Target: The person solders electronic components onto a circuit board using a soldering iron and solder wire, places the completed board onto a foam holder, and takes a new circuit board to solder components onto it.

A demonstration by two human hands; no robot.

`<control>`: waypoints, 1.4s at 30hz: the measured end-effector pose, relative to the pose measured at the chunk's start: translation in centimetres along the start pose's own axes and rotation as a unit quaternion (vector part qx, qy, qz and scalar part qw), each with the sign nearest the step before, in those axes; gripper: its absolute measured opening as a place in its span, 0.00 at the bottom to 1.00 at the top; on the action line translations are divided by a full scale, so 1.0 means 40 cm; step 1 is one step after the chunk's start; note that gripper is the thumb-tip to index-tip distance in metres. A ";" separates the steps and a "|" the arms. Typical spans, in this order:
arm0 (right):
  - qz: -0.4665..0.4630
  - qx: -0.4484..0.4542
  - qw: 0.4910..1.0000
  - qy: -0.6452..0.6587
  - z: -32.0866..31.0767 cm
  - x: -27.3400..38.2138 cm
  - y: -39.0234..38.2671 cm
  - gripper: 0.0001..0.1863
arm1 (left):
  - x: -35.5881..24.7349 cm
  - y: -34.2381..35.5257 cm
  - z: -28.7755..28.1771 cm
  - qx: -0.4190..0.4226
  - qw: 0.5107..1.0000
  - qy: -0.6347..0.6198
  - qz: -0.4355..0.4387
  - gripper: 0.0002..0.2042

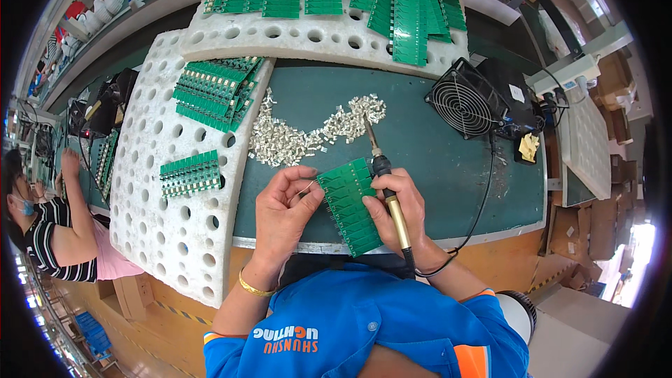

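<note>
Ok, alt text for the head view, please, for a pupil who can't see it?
A person's right hand holds a green circuit board and a soldering iron at a green bench, while the left hand pinches a thin wire near the board's edge. Nearby are small pale parts, more boards on white perforated foam, and a black fan.

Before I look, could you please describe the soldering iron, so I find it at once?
At the near side of the dark green worktop, find the right hand. It holds the soldering iron, tip pointing forward. Unlike the flat green circuit board beside it, it is slender, with a gold-coloured section.
</note>
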State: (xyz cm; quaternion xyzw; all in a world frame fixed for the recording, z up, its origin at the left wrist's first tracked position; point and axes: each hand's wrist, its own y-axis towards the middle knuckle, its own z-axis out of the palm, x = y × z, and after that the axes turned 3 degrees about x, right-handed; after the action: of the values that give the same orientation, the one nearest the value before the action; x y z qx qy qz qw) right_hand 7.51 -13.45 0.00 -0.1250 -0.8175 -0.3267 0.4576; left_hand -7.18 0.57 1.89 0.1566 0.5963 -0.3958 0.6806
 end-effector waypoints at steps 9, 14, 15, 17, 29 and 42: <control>-0.014 0.026 0.998 -0.052 0.004 -0.021 -0.017 0.17 | 0.072 0.011 -0.007 -0.018 1.000 0.001 0.016 0.15; -0.023 0.041 0.992 -0.115 0.003 -0.025 -0.021 0.19 | 0.079 0.013 -0.001 -0.036 0.999 -0.008 0.005 0.15; -0.039 0.041 0.989 -0.134 0.003 -0.028 -0.021 0.19 | 0.079 0.015 -0.002 -0.042 0.999 -0.002 -0.003 0.15; -0.055 0.037 0.986 -0.155 0.005 -0.037 -0.025 0.19 | 0.082 0.021 -0.003 -0.043 0.999 0.016 -0.018 0.14; -0.066 0.050 0.977 -0.195 0.006 -0.051 -0.037 0.20 | 0.089 0.036 0.001 -0.047 0.996 0.051 -0.047 0.13; -0.057 0.060 0.972 -0.221 0.010 -0.051 -0.036 0.20 | 0.075 0.016 -0.010 -0.065 0.987 0.137 -0.048 0.09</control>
State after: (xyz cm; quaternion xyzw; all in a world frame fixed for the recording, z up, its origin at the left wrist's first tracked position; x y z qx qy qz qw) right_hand 7.65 -14.08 -2.43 -0.1189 -0.9223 -0.2668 0.2531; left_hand -7.07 0.21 -1.20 0.1360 0.7150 -0.3633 0.5817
